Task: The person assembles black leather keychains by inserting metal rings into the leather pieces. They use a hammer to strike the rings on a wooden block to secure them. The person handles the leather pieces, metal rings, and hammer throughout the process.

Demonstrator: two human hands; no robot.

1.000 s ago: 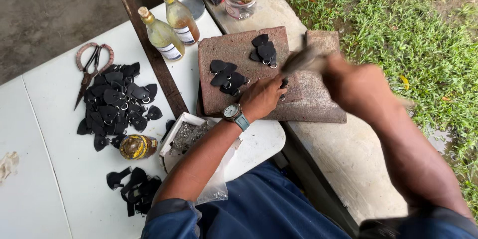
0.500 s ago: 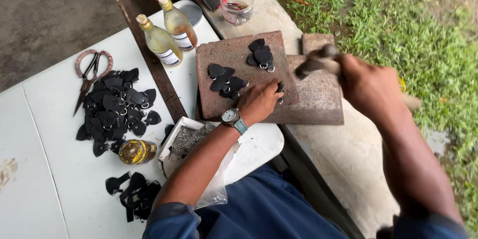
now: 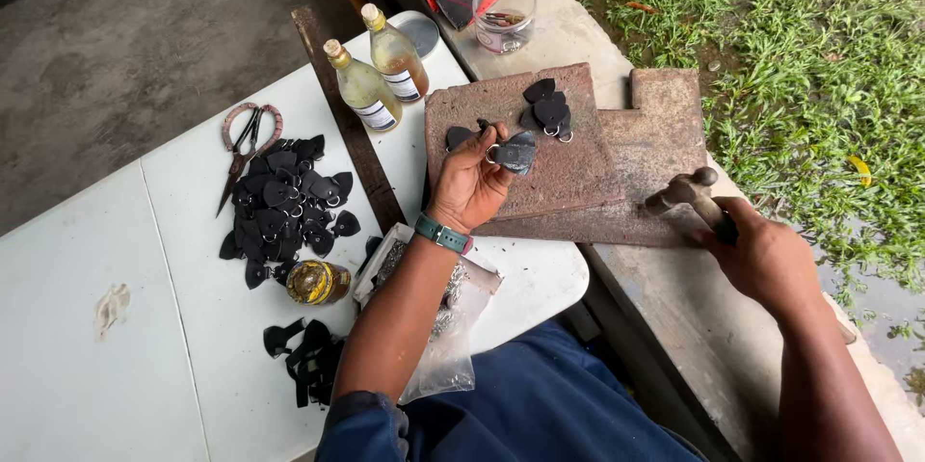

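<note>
Black leather tab (image 3: 517,151) pinched in left hand (image 3: 469,187); right hand (image 3: 761,255) grips hammer (image 3: 692,194).

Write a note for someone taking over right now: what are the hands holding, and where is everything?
Left hand: fingers pinch one black leather piece with a metal ring, lifted above the reddish stone slab.
Right hand: grips a hammer, its head low over the rusty metal plate.
Done: a few ringed pieces lie on the slab.
Left: a big pile of black leather pieces on the white table, beside scissors; two bottles stand nearby.
</note>
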